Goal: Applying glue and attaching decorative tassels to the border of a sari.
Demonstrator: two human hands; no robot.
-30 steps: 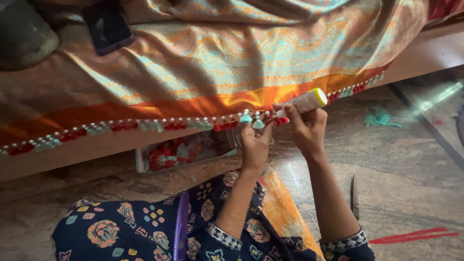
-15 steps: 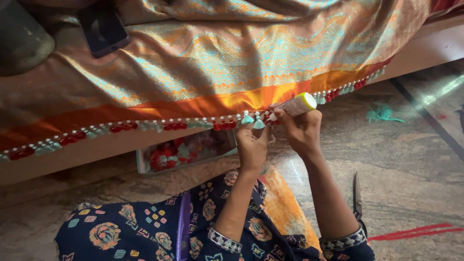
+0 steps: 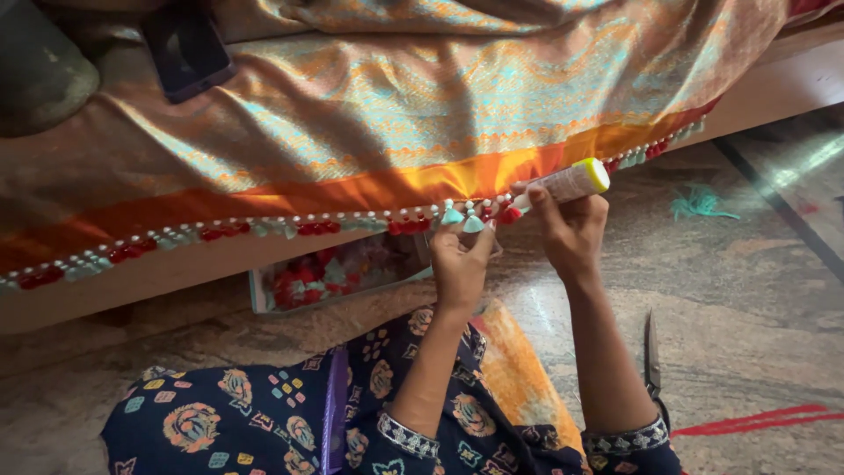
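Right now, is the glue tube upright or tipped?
Tipped. The glue tube lies nearly level in the right hand, yellow end up-right, tip at the tassels.

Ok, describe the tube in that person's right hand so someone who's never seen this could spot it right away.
Start at the shiny orange-bordered cloth draped over the wooden ledge, and follow its tasselled edge to the right. There the right hand holds a small whitish tube against the fringe, beside the left hand. Its yellow-green cap is the only one among the red and teal tassels.
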